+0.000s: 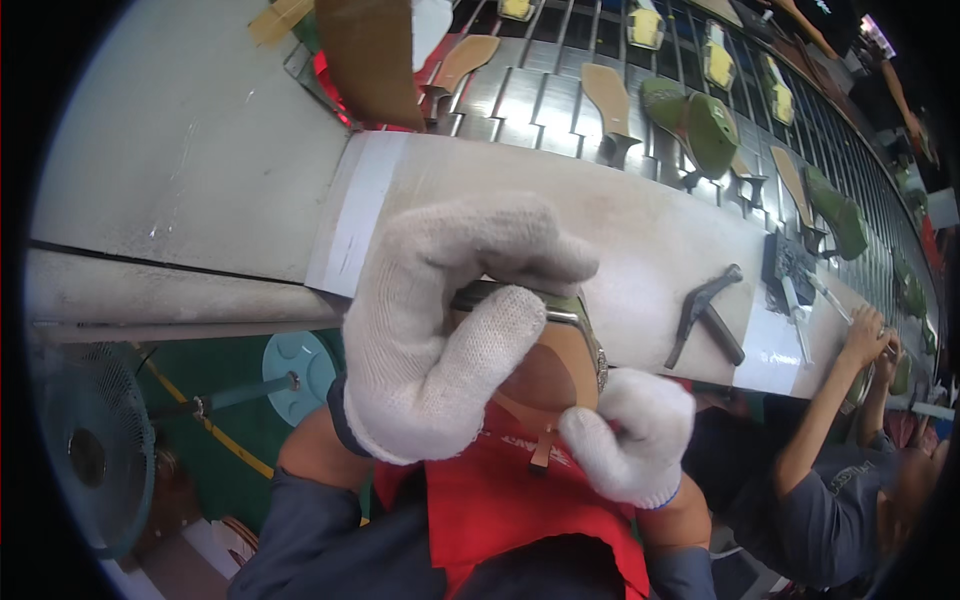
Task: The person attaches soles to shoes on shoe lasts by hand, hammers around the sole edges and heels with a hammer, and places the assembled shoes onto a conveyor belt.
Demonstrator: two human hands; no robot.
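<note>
A tan shoe part with a darker brown oval and a shiny metallic edge is held over my red apron. My left hand, in a white knitted glove, wraps around its far end with fingers and thumb closed. Close against its near right side is my right hand, also gloved, its fingers curled in and thumb bent. A sparkly trim shows beside the right fingers, and a narrow tan strip hangs from the near end. The gloves hide much of the piece.
On the white bench lies a hammer. A dark box with brushes stands further right. Beyond, a metal slatted conveyor carries green shoes and tan soles. A co-worker works at right; a fan stands at left.
</note>
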